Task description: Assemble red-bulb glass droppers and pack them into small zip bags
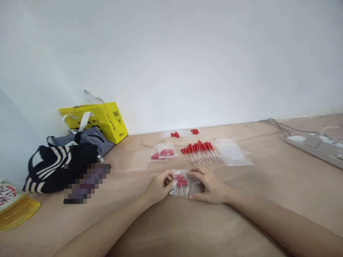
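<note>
A clear plastic bag (pixel 187 188) with several red rubber bulbs (pixel 182 181) in it lies on the table in front of me. My left hand (pixel 161 185) is closed, pinching the bag's left edge between thumb and fingers. At the bag's right side rests my right hand (pixel 210 185), thumb and fingers spread apart, touching the plastic. Just beyond it a fanned row of droppers (pixel 200 151) has red bulbs pointing away and pale tips toward me. To the left of these, small bags hold more red bulbs (pixel 166 152).
Flat clear bags (pixel 233 152) lie right of the droppers, another bag (pixel 138 160) at left. Farther back, red bulbs (pixel 175 134) sit on plastic. Cloth bags (pixel 66 167), a yellow bag (pixel 118 123) and a bottle (pixel 16 210) stand left; a power strip (pixel 316 148) is right.
</note>
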Tool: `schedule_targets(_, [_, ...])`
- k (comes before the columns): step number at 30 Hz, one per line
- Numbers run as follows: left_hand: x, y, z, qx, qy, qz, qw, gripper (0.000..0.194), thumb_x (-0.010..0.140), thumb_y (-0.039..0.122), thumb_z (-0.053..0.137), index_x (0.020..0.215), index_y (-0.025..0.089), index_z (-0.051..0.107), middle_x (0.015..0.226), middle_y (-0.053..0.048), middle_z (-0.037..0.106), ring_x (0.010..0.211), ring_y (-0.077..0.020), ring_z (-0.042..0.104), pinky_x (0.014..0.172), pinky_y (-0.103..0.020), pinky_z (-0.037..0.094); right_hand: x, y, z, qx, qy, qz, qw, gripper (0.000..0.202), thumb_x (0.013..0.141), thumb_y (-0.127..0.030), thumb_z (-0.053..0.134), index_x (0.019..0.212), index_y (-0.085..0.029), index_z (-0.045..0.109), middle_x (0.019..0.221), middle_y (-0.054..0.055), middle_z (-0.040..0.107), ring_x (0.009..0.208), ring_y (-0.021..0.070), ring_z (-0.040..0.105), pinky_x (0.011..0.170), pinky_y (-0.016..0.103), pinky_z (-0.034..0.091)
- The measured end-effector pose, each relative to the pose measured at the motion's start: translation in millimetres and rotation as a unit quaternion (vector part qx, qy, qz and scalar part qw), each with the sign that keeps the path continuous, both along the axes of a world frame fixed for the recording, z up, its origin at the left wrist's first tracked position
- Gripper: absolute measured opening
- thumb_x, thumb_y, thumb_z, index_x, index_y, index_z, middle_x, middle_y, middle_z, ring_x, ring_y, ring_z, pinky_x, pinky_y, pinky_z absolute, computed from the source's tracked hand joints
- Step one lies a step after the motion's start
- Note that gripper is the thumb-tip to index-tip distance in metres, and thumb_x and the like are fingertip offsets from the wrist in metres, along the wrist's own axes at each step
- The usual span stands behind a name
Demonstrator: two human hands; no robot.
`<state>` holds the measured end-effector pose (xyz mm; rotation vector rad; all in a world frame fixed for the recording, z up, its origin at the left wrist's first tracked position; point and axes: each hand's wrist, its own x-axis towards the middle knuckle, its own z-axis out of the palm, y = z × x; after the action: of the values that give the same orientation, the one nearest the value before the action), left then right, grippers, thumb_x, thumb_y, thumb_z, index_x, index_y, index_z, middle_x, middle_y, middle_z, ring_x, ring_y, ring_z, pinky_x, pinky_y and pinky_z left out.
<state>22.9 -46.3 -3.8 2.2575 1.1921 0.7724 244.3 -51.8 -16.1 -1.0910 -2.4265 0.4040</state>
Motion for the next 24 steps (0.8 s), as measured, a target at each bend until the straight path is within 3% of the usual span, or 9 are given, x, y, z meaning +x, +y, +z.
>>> schedule_targets(5, [-10.4, 14.1, 17.1, 0.093, 0.076, -0.006, 0.993, 0.014, 0.074, 0.011, 0.04, 0.081, 0.016, 0.051, 0.07, 0.0, 0.056, 0.064, -0.0109, 0.051, 0.062, -0.022, 0.042, -0.6, -1.3, 1.7, 0.03, -0.023, -0.005, 0.999, 0.065, 0.067, -0.059, 0.052, 0.119, -0.021, 0.045, 0.116, 0.01, 0.047, 0.105, 0.0256, 0.042, 0.088, 0.042, 0.029])
schedule_targets(10, [0.5, 70.7, 37.3, 0.177, 0.215, -0.062, 0.958, 0.02, 0.074, 0.008, 0.041, 0.084, 0.016, 0.057, 0.085, -0.005, 0.056, 0.083, -0.0166, 0.051, 0.077, -0.028, 0.04, -0.5, -2.8, 3.8, 0.032, -0.031, -0.005, 0.999, 0.061, 0.069, -0.058, 0.051, 0.117, -0.022, 0.047, 0.112, 0.009, 0.049, 0.102, 0.025, 0.043, 0.087, 0.041, 0.029])
schedule_targets(13, [20.5, 110.2, 33.9, 0.176, 0.247, -0.076, 0.95, 0.024, 0.076, 0.012, 0.043, 0.095, 0.017, 0.058, 0.092, -0.007, 0.056, 0.09, -0.0194, 0.05, 0.083, -0.032, 0.037, -0.7, -3.7, 5.1, 0.026, -0.028, -0.008, 0.999, 0.061, 0.068, -0.058, 0.051, 0.117, -0.022, 0.046, 0.111, 0.009, 0.05, 0.102, 0.0248, 0.043, 0.087, 0.041, 0.028])
schedule_targets(16, [37.1, 139.3, 25.1, 0.159, 0.261, -0.081, 0.949, 0.023, 0.074, 0.012, 0.046, 0.093, 0.016, 0.059, 0.092, -0.007, 0.056, 0.089, -0.0202, 0.051, 0.082, -0.032, 0.038, -1.2, -3.7, 4.9, 0.021, -0.024, -0.006, 0.999, 0.061, 0.068, -0.058, 0.051, 0.117, -0.022, 0.046, 0.111, 0.009, 0.05, 0.101, 0.0251, 0.044, 0.087, 0.042, 0.028])
schedule_targets(24, [39.3, 163.7, 25.8, 0.11, 0.296, -0.148, 0.937, 0.018, 0.064, 0.007, 0.056, 0.081, 0.015, 0.057, 0.078, 0.0, 0.059, 0.072, -0.0136, 0.053, 0.065, -0.022, 0.039, -2.9, -2.8, 3.2, 0.018, -0.017, -0.011, 1.0, 0.062, 0.067, -0.059, 0.052, 0.117, -0.022, 0.046, 0.11, 0.008, 0.05, 0.101, 0.0239, 0.043, 0.087, 0.041, 0.028])
